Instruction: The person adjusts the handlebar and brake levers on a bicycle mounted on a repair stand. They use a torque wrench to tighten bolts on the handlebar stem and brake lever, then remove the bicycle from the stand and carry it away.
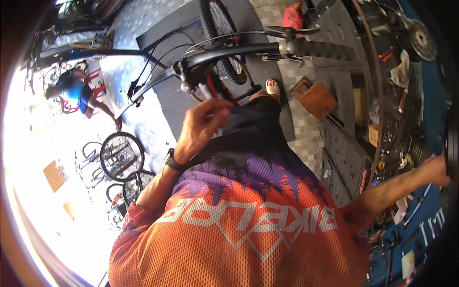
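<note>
My left hand (198, 128), with a dark watch (173, 160) on its wrist, hovers in front of my black shorts, below the handlebar. Its fingers are loosely bent and apart, with nothing visible in them. Just beyond is a bicycle with a black handlebar (229, 55), a ribbed dark grip (325, 49) and a knobby tyre (210, 24). Far to the right, my right hand (436, 170) reaches toward the tool wall, next to a dark curved thing (452, 138) at the picture's rim. Its fingers are mostly hidden there, so I cannot make out a hold.
A dark mat (167, 103) lies under the bicycle. Grey drawers (342, 165) and a brown wooden box (315, 98) stand to the right. Tools, including pale spanners (430, 232), hang on the blue wall. At left are a person in blue (74, 90) and several bicycles with a wheel (122, 155).
</note>
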Action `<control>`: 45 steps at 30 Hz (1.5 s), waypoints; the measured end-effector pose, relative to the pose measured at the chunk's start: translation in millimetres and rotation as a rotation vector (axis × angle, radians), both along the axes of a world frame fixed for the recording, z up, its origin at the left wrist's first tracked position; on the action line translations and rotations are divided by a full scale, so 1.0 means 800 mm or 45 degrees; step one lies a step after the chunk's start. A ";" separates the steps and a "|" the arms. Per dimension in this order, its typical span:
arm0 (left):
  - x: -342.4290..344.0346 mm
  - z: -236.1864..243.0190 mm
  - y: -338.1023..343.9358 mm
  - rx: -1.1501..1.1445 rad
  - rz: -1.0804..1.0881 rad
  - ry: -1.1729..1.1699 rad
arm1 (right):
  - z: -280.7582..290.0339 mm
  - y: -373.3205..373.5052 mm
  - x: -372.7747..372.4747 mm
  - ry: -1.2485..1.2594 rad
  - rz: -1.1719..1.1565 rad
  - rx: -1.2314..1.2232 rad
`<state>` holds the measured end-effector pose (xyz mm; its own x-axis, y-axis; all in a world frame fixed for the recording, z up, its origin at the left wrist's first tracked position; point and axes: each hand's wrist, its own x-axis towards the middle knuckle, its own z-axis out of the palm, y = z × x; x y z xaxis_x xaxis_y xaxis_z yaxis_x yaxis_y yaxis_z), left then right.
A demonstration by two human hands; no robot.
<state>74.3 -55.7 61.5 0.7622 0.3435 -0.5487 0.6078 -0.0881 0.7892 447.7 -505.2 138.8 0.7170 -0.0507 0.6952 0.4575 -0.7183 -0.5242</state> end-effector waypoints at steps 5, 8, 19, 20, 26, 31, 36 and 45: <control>0.004 -0.033 0.006 -1.021 0.099 -0.045 | -0.153 0.235 -0.284 0.963 1.063 1.095; -0.001 -0.069 0.013 -1.257 0.558 -0.141 | -0.225 0.305 -0.352 1.397 1.029 1.043; -0.025 -0.110 0.032 -0.980 0.998 -0.420 | -0.281 0.374 -0.326 1.220 1.345 0.317; -0.025 -0.110 0.031 -0.982 1.006 -0.404 | -0.282 0.374 -0.323 1.202 1.340 0.304; -0.022 -0.112 0.027 -1.053 1.031 -0.442 | -0.275 0.373 -0.303 1.158 1.326 0.243; -0.016 -0.107 0.023 -1.042 1.098 -0.463 | -0.265 0.380 -0.288 1.286 1.359 0.293; -0.009 -0.100 0.020 -1.027 1.170 -0.465 | -0.253 0.381 -0.269 1.145 1.491 0.343; -0.003 -0.093 0.020 -1.042 1.222 -0.457 | -0.236 0.400 -0.236 0.993 1.536 0.074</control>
<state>71.5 -40.1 -12.6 0.5483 0.4939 -0.6748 -0.0940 0.8382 0.5372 258.5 -185.6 -50.2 0.5319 0.8367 0.1304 0.3481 -0.0757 -0.9344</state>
